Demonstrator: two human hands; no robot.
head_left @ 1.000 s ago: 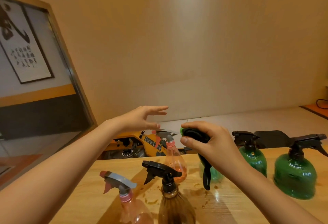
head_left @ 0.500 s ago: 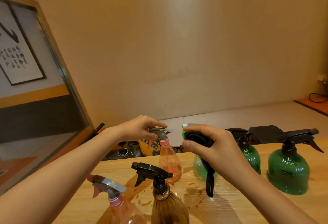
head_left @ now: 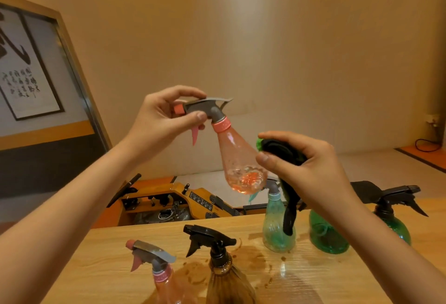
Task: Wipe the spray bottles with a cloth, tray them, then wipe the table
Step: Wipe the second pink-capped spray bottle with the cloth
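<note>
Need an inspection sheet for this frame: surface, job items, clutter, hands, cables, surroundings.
Surface: wooden table, wet, with brown splashes.
Job's things: lifted pink bottle in the air. Standing on the table: second pink bottle, brown bottle, teal bottle, green bottle, far green bottle. No tray seen.
Clutter: dark object at the far edge, unidentifiable.
Hands: left hand grips the lifted bottle's sprayer head; right hand grips a dark cloth beside its body, contact unclear.
Cables: dark cable on the floor, far right.
Surroundings: beige wall, framed calligraphy, yellow machine beyond the table.
</note>
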